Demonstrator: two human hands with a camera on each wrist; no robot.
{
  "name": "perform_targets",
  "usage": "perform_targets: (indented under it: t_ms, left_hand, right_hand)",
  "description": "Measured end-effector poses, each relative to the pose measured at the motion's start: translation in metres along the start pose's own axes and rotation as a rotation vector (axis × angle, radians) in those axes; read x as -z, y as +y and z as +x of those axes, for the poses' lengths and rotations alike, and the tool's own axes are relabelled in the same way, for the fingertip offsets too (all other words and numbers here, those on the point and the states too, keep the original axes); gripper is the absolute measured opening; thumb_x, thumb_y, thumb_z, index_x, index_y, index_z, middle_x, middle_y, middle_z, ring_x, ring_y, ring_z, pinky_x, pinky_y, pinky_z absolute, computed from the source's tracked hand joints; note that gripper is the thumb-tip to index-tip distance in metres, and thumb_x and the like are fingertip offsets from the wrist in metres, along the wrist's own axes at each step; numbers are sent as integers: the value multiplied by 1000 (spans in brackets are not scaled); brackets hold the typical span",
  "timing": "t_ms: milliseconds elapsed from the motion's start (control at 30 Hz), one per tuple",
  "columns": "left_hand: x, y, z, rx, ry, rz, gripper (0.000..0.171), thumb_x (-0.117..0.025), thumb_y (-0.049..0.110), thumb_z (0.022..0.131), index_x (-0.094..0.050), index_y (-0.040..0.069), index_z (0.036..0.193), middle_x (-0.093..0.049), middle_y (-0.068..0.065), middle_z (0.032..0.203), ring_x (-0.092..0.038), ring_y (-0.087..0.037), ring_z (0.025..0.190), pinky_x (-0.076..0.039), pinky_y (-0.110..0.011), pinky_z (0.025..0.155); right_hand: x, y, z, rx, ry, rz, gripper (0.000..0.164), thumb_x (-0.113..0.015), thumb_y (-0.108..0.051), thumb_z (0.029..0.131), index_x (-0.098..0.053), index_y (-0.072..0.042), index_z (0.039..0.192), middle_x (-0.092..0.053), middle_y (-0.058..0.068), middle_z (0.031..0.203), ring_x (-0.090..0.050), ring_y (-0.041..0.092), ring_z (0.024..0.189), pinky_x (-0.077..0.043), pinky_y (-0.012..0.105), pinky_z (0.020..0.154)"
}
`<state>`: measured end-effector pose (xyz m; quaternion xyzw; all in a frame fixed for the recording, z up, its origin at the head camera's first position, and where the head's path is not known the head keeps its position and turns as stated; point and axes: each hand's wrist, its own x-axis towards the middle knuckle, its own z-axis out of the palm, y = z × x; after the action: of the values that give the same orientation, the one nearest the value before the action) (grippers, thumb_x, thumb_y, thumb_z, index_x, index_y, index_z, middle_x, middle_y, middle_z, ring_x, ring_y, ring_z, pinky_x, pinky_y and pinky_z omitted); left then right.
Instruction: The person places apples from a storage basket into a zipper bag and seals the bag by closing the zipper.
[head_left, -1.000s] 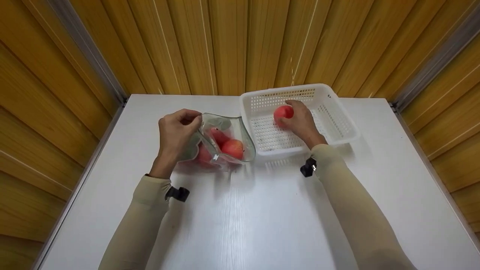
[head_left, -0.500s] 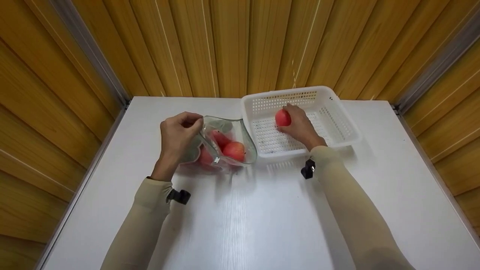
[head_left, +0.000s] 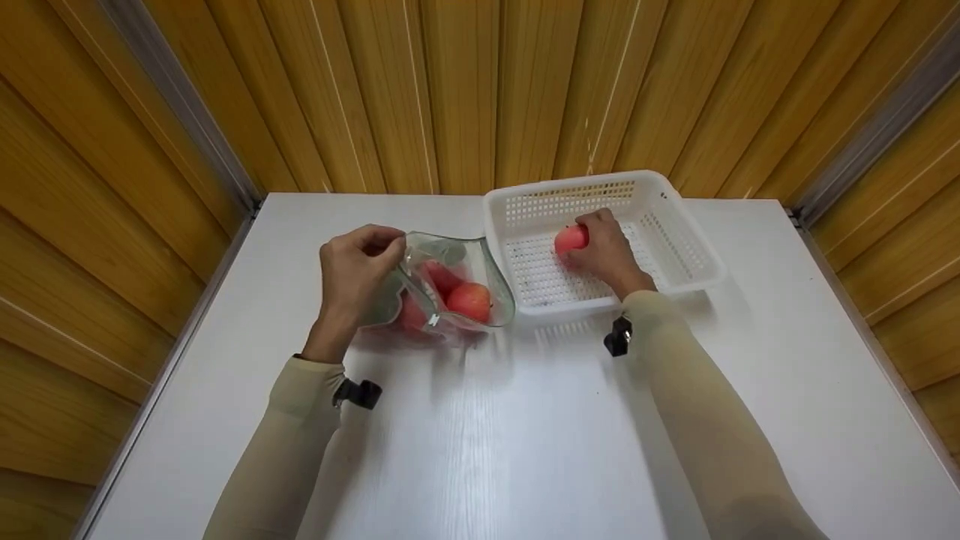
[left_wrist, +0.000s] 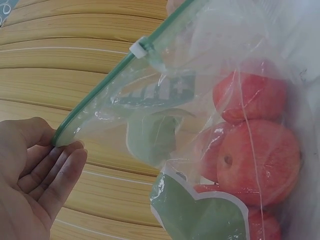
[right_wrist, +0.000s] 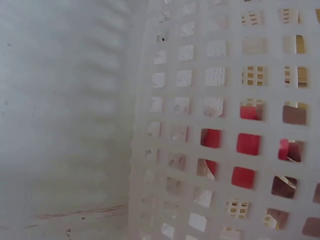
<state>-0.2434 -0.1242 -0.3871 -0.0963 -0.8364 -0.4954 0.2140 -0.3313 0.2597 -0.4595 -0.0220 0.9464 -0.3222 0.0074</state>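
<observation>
My left hand (head_left: pixel 351 281) pinches the upper corner of a clear zip bag (left_wrist: pixel 187 215) with green trim and green printed shapes. A white slider (left_wrist: pixel 138 48) sits on the bag's green zip edge. Several red apples (left_wrist: pixel 258 162) lie inside the bag, whose mouth gapes in the head view. Over in the white plastic basket (head_left: pixel 577 306), my right hand (head_left: pixel 609 253) grips a single red apple (head_left: pixel 571 240) between thumb and fingers. From the right wrist, this apple and parts of the hand show only through the holes of the basket wall (right_wrist: pixel 195 120).
The white table (head_left: pixel 480 435) carries the bag on the left and the basket against it on the right, near the back edge. Ribbed yellow wood-look panels (head_left: pixel 457 90) rise behind and at both sides. The basket's side walls stand around my right hand.
My right hand has shifted slightly rightward within the basket, and the apple in its grip has turned and moved with it. My left hand keeps its pinch on the bag.
</observation>
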Motion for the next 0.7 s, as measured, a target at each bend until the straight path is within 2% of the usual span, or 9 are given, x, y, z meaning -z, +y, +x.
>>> perform_targets:
  t_ms: [100,333,700]
  left_hand:
    - [0,0,-1,8,-2,2,11,-76,8,95,-83,2,101,-78,-7,89,-66,-19,75,-51,-18,65]
    - [0,0,-3,30,-11,7,11,-77,10,96,-83,3,101,-78,-6,89,-65,-17,75,-52,-19,66]
    - [-1,-1,-3,20,-5,-8,10,-76,8,95,-83,3,100,-77,-6,88,-66,-18,75,-52,-17,65]
  right_hand:
    - [0,1,0,-36,-16,1,70,-83,-14,92,-48,2,150,-42,22,143,-50,40,129,-40,54,117]
    - [-3,3,-2,-71,-87,25,79,-84,-16,93,-40,-4,158,-44,21,152,-47,40,136,-37,56,120]
    - [0,4,-6,-46,-70,69,84,-88,-20,89,-43,-3,158,-50,21,153,-50,40,136,-39,57,118]
